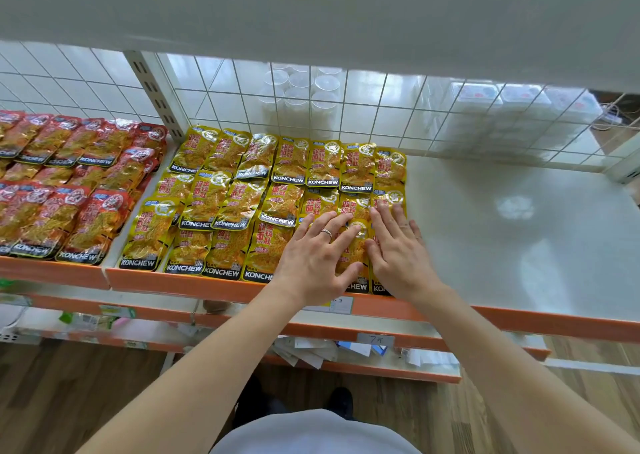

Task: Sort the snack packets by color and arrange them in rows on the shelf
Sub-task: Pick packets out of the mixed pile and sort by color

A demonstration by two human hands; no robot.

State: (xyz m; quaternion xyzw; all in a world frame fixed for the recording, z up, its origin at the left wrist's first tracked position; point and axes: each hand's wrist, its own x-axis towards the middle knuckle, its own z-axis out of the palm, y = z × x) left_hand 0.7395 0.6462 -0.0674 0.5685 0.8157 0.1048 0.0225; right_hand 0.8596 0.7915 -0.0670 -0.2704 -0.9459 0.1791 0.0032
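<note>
Yellow snack packets (242, 204) lie in overlapping rows on the white shelf (502, 232), filling its left half. Red snack packets (69, 183) fill the neighbouring shelf section to the left, also in rows. My left hand (311, 256) lies flat with spread fingers on the front right yellow packets. My right hand (394, 246) rests flat beside it, fingers apart, on the rightmost yellow packets (356, 246). Neither hand grips a packet. The packets under my palms are partly hidden.
The shelf has an orange front lip (194, 284) and a white wire grid back (381, 107). An upright post (156, 93) divides the two sections. Plastic cups and boxes stand behind the grid. Lower shelves hold papers and a price tag.
</note>
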